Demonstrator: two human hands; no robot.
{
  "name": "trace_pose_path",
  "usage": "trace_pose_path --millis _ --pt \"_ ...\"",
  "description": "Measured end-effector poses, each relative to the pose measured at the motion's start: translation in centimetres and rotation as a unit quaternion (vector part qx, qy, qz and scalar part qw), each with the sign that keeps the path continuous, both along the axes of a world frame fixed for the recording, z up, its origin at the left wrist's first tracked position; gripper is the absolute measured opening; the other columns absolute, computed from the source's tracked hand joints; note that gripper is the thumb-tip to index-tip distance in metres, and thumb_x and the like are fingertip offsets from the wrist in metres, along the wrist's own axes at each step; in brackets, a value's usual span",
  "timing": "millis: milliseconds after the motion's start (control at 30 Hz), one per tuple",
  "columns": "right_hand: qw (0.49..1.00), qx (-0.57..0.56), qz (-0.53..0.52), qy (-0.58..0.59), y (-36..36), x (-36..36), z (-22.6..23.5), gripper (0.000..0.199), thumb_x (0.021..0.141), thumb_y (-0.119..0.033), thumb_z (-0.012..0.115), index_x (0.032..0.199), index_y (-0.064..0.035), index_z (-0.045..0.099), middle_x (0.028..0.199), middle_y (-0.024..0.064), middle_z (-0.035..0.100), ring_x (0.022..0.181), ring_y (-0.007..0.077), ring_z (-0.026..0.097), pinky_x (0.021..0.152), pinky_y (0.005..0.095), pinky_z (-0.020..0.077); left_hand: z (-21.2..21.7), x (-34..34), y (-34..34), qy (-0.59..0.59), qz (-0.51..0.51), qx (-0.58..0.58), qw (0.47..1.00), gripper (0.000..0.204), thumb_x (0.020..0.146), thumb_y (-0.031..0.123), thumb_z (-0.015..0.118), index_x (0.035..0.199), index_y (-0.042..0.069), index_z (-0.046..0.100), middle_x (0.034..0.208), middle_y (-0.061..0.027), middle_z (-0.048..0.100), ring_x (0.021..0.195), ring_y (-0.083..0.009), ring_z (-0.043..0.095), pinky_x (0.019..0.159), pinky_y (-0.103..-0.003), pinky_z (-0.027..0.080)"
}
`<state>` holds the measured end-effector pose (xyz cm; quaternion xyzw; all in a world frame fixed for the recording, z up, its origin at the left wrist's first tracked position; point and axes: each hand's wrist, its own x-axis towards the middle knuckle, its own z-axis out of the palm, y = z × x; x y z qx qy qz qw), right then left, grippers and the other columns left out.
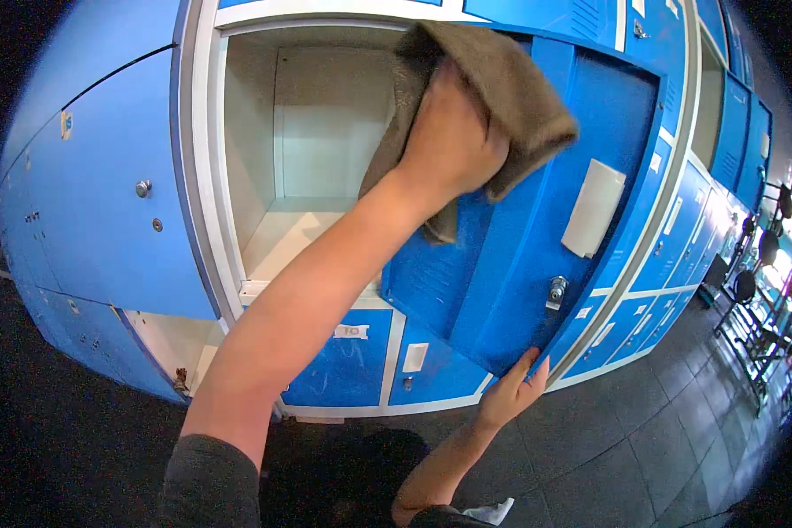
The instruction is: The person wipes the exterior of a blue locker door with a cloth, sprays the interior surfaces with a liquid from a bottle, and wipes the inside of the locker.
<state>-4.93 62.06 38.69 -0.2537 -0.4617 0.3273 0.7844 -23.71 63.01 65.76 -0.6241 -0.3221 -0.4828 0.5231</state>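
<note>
My left hand [456, 132] is closed around a brown cloth [528, 84], which hangs in folds over and below the fist. The cloth lies in front of the inner side of an open blue locker door [519, 229], near its upper hinge side. Whether it touches the metal all along is hidden by the folds. My right hand [512, 392] grips the lower outer corner of the same door, with the fingers at its edge. On the door are a white label holder [594, 209] and a metal lock [556, 292]. The locker compartment [321, 150] behind my left forearm has pale walls and a bare shelf.
Closed blue lockers [339, 356] stand below and to the right in white frames. A lighter blue locker door [114, 194] is at left, above an open lower compartment [189, 339]. Dark floor tiles [616, 449] stretch to the right, where black equipment [757, 282] stands.
</note>
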Motion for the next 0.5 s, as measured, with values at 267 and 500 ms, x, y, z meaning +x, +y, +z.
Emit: trace_pose_path --millis 267,500 --pt "1.0 0.023 0.001 0.005 0.3 -0.1 0.2 0.026 0.102 -0.018 0.055 0.104 0.0073 0.059 0.081 0.0046 0.056 0.076 0.0124 0.045 0.065 0.0309 0.0388 -2.3 1.2 0.9 -0.081 -0.063 0.036 0.994 0.036 0.086 0.018 0.056 0.114 -0.005 0.058 0.123 -0.0301 0.054 0.12 -0.0501 0.043 0.107 -0.057 0.03" --pt "1.0 0.028 -0.005 0.007 -0.3 -0.2 0.2 0.024 0.102 -0.018 0.055 0.101 0.0061 0.059 0.077 0.002 0.052 0.072 0.0105 0.043 0.059 0.0291 0.0347 -0.3 0.9 -1.3 -0.204 -0.056 -0.1 0.972 0.032 0.091 0.018 0.049 0.111 -0.005 0.06 0.122 -0.0305 0.057 0.116 -0.0518 0.05 0.102 -0.053 0.039"
